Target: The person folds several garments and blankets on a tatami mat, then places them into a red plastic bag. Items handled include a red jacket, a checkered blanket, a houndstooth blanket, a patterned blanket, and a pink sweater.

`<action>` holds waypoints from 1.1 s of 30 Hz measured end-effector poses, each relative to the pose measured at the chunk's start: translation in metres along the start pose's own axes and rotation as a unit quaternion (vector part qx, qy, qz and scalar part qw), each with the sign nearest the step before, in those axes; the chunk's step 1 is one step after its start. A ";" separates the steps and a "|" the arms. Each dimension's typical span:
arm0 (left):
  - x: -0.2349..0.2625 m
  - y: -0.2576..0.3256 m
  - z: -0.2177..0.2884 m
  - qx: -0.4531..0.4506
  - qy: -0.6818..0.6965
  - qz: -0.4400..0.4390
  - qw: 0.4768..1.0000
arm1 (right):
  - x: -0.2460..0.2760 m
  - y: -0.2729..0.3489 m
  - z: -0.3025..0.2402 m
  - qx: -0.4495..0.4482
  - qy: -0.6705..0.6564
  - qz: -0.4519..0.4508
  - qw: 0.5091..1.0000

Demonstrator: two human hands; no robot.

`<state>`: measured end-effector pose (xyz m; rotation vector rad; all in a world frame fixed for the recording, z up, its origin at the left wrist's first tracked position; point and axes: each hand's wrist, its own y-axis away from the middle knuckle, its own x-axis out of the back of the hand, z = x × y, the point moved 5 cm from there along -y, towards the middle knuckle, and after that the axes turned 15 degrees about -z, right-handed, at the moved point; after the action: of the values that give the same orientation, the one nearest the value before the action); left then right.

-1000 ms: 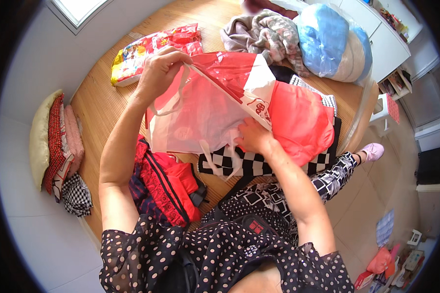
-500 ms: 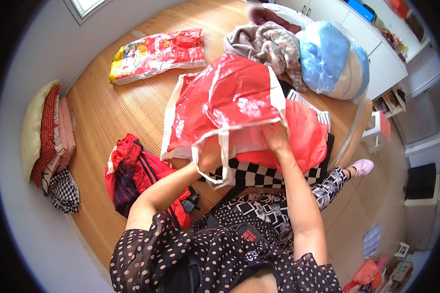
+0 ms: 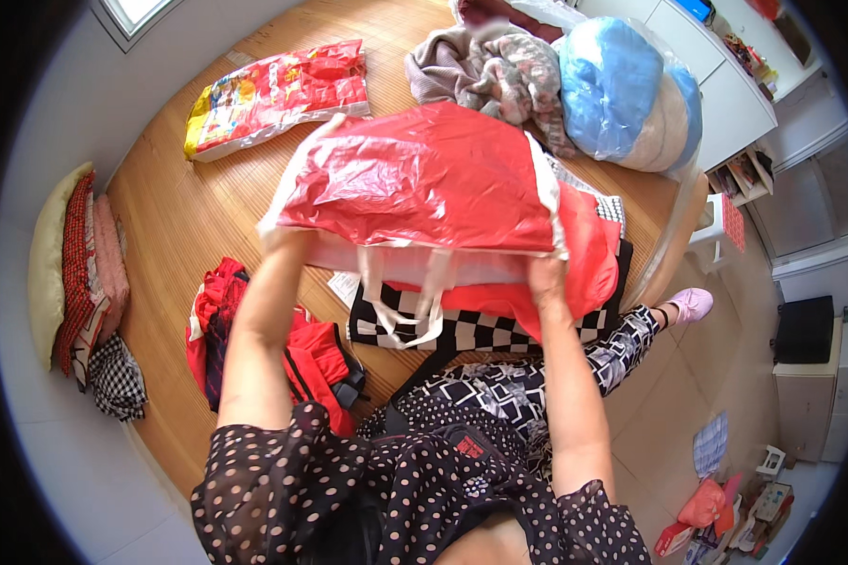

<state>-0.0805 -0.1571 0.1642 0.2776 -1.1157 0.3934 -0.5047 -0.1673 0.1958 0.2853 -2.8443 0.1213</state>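
Both hands are gripping one large red plastic bag with white edging, holding it up over the bamboo-matted bed. In the head view, the left hand is closing on the bag's lower left corner, its fingers mostly hidden behind the plastic, and the right hand is pinching the bag's lower right edge. Two white strap handles are hanging down from the bag's lower rim, between the two forearms.

Under the bag, one black-and-white checkered cloth is lying flat, and a second piece of red plastic is showing just behind the right hand. To the left, one crumpled red garment is lying beside the left forearm. Farther off on the mat, one flat rectangular package in red, with a yellow end and colourful print, is lying near the top left. One heap of grey and pink patterned clothes is sitting at the top, touching one clear bag stuffed with blue and white bedding. One stack of folded cushions and cloths is leaning along the left wall.
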 end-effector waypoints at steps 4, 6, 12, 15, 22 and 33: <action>0.043 0.021 -0.091 0.107 0.012 0.025 0.994 | 0.003 -0.047 -0.017 0.223 0.137 -0.058 0.963; 0.051 0.042 -0.108 0.121 0.035 0.033 0.991 | -0.008 -0.067 -0.043 0.168 0.152 -0.137 0.964; 0.019 0.113 0.000 -0.083 0.153 0.011 0.985 | -0.054 -0.036 -0.095 0.000 0.026 -0.455 0.890; 0.008 0.147 0.076 -0.217 0.184 -0.025 0.958 | -0.029 0.009 -0.079 -0.012 -0.094 -0.473 0.876; 0.054 0.094 0.139 -0.318 0.197 0.074 0.925 | -0.002 0.147 0.020 -0.264 -0.232 -0.420 0.836; 0.071 0.078 0.091 -0.277 0.379 0.021 0.883 | -0.052 0.136 0.049 -0.297 -0.575 0.009 0.763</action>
<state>-0.1614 -0.1122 0.2679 -0.3920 -0.4165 0.1714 -0.4966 -0.0306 0.1267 0.2215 -3.7702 -1.4089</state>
